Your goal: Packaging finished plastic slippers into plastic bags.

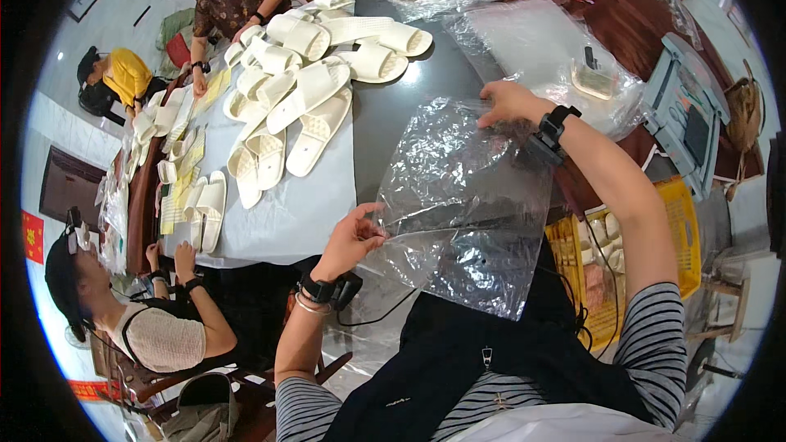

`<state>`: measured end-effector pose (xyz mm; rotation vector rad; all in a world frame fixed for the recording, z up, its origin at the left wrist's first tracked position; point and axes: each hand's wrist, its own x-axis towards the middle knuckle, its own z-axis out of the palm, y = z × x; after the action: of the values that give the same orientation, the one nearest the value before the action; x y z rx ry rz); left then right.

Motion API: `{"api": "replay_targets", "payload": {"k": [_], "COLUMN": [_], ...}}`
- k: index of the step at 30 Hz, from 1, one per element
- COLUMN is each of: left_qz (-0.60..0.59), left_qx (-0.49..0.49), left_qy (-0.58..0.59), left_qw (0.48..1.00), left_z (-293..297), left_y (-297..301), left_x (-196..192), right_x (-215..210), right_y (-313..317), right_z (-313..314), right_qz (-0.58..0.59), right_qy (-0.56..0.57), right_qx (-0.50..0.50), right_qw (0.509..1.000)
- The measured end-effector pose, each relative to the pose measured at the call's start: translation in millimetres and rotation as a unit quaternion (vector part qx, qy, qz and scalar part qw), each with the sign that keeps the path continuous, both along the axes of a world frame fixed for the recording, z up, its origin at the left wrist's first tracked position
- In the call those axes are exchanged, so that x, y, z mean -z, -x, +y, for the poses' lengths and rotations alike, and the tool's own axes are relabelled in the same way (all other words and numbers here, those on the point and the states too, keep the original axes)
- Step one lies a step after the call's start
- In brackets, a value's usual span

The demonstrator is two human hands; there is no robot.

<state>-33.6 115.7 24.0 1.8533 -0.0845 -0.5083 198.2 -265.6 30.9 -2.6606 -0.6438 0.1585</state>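
Over at my far left, a seated co-worker [155, 336] in a dark cap and cream knit top has both hands up by the edge; farther back, a person in yellow [127, 74] leans in, and another in a patterned dark shirt [237, 0] reaches beside the pale yellow sheets [214, 90]. Now the cream slippers [315, 86], heaped and overlapping, some on a white covering [315, 217], some reaching the dark worktop [381, 127]. And here's my left hand [350, 241], thumb and fingers pinched together on the left edge of a clear plastic bag [463, 205]. The bag hangs crinkled and shiny between my hands, over the worktop's near edge and in front of my dark apron [458, 360]. On to my right hand [512, 105], at the bag's upper edge, thumb and forefinger slightly parted; I can't tell how firmly it grips. Just beyond lies a spread of clear plastic [532, 33], then a yellow crate [679, 217] below with pale things inside, and a blue-grey tray-like case [671, 106] farther right.
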Motion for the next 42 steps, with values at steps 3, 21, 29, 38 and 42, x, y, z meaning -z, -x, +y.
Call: {"api": "replay_targets", "payload": {"k": [3, 21, 29, 38, 42], "left_qz": [-0.006, -0.171, -0.194, -0.102, -0.125], "left_qx": [-0.009, -0.197, -0.192, -0.225, -0.226], "left_qy": [-0.025, 0.026, 0.137, 0.293, 0.166], "left_qw": [1.000, 0.965, 0.952, 0.924, 0.952], "left_z": [2.9, -14.7, -65.7, -43.2, -45.1], "left_y": [1.4, -53.3, -32.9, -23.4, -33.0], "left_x": [0.0, 6.2, -73.9, -32.3, -13.4], "right_x": [-6.6, -221.6, -135.2, -24.9, 12.1], "right_y": [-6.6, 74.8, 147.9, 140.2, 135.7], "right_z": [-7.7, -23.7, 48.4, 59.5, 61.8], "right_qz": [0.111, -0.535, -0.567, -0.271, -0.227], "right_qy": [-0.124, -0.284, -0.049, 0.019, -0.041], "right_qx": [0.028, 0.077, -0.238, -0.209, -0.191], "right_qw": [0.986, 0.792, 0.787, 0.939, 0.954]}}
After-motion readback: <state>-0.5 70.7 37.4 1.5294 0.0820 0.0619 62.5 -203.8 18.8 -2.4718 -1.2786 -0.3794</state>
